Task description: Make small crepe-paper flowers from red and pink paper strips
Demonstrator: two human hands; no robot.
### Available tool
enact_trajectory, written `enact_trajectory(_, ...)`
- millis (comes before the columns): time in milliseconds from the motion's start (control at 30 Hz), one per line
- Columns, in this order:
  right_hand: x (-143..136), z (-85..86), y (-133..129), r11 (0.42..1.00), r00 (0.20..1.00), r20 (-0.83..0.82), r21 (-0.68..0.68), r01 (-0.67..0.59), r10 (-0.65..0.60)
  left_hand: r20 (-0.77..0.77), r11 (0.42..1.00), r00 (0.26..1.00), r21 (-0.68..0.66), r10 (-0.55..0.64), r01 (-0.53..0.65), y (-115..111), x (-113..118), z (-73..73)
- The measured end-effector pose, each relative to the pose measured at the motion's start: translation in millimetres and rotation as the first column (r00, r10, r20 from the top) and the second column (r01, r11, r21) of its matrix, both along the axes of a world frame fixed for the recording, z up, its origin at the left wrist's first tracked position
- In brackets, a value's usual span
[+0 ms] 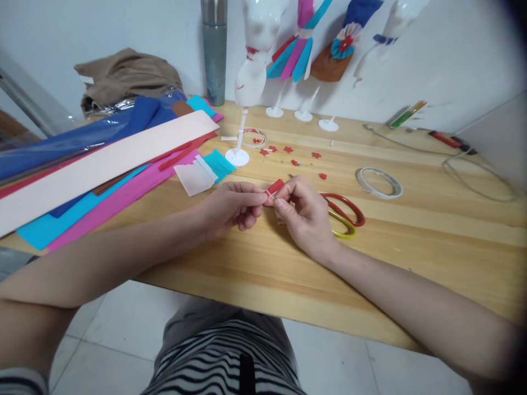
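Between my two hands, just above the near part of the table, is a small piece of red paper [276, 187] with a narrow white strip across it. My left hand [236, 206] pinches its left end between thumb and forefinger. From the other side, my right hand [307, 216] pinches the same piece near the white strip. What exactly the right fingertips grip is partly hidden. Under and beside the right hand lie scissors [349, 207] with red and yellow handles; their blades are mostly covered by the hand.
Small red paper flowers [288, 149] lie scattered beyond my hands. A white mini mannequin [252, 82] stands behind, beside dressed ones. Coloured paper strips [111, 156] cover the left side. A tape roll [379, 183], a cable [477, 186] and a tumbler [214, 60] are also on the table.
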State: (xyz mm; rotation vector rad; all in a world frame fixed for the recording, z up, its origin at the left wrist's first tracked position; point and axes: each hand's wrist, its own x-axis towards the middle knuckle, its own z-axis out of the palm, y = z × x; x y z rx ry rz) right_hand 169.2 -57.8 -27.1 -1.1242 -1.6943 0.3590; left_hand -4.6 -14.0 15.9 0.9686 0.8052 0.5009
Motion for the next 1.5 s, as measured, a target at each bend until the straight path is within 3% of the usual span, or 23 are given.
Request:
enact_trajectory(133,-1,-3.3,2,0.971,0.973,-0.228,-0.219,-0.092,0.04,0.02,0.998,0.999,0.047,-0.045,0.044,2,-1,-4.5)
enact_trajectory(233,-1,-3.8,2,0.921,0.902,-0.429,-0.328,-0.211,0.054,0.033,0.986,0.994,0.14,-0.1,0.094,3,-1,-6.5)
enact_trajectory(367,-2,-4.7,3,0.85,0.809,-0.578,-0.37,-0.375,0.105,-0.054,0.901,0.966,0.353,-0.251,0.254,5,-5,-3.3)
enact_trajectory(433,-1,-5.1,5,0.839,0.794,-0.587,-0.345,-0.422,0.158,-0.204,0.801,0.925,0.462,-0.321,0.38,8,-9,0.5)
enact_trajectory(500,1,-4.4,7,0.844,0.796,-0.57,-0.311,-0.438,0.204,-0.352,0.659,0.876,0.579,-0.33,0.481,12,-14,3.9)
enact_trajectory(633,7,1.0,11,0.874,0.856,-0.444,-0.266,-0.407,0.263,-0.516,0.247,0.843,0.806,-0.151,0.537,18,-18,6.7)
enact_trajectory(667,9,2.7,11,0.887,0.881,-0.39,-0.255,-0.385,0.27,-0.535,0.168,0.841,0.824,-0.083,0.541,19,-19,7.1)
enact_trajectory(700,10,4.3,10,0.903,0.906,-0.324,-0.241,-0.356,0.271,-0.552,0.115,0.834,0.828,-0.016,0.55,19,-18,7.6)
enact_trajectory(767,11,6.8,8,0.939,0.951,-0.162,-0.183,-0.29,0.263,-0.576,0.069,0.81,0.817,0.109,0.572,18,-17,9.0)
enact_trajectory(833,11,8.0,6,0.965,0.968,0.012,-0.088,-0.248,0.25,-0.59,0.108,0.782,0.807,0.2,0.581,16,-15,11.0)
enact_trajectory(867,11,8.1,4,0.97,0.967,0.085,-0.042,-0.239,0.242,-0.6,0.17,0.77,0.8,0.215,0.576,15,-14,12.0)
enact_trajectory(1000,7,6.9,1,0.97,0.949,0.233,0.07,-0.234,0.213,-0.637,0.549,0.764,0.678,0.106,0.489,10,-11,14.0)
enact_trajectory(1067,6,6.0,0,0.972,0.946,0.259,0.08,-0.222,0.195,-0.625,0.633,0.776,0.634,0.081,0.444,8,-11,13.6)
enact_trajectory(1267,4,4.2,-2,0.98,0.953,0.259,0.077,-0.183,0.157,-0.562,0.619,0.815,0.693,0.143,0.369,10,-10,9.7)
enact_trajectory(1500,2,3.5,-2,0.983,0.979,0.168,0.127,-0.135,0.112,-0.532,0.651,0.834,0.686,0.144,0.325,14,-9,6.1)
